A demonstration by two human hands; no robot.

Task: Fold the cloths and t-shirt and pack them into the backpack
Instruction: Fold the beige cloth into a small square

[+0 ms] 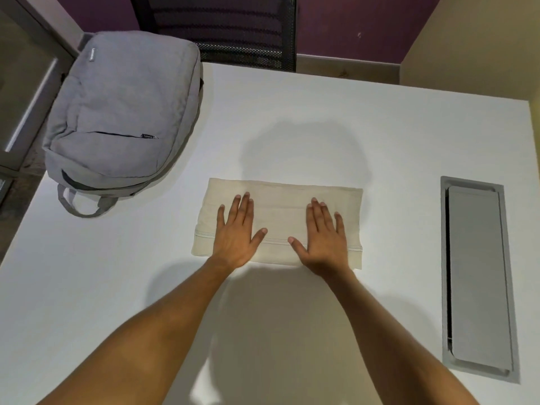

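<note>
One folded cloth [277,222], long axis left-right; one backpack [122,112]; left hand [235,232], right hand [320,236] pressing flat, fingers spread.

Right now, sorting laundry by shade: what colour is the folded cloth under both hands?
Cream folded cloth, head view.

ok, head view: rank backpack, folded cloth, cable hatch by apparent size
1. grey backpack, clearly largest.
2-3. cream folded cloth and grey cable hatch cover similar areas; too close to rank.
</note>
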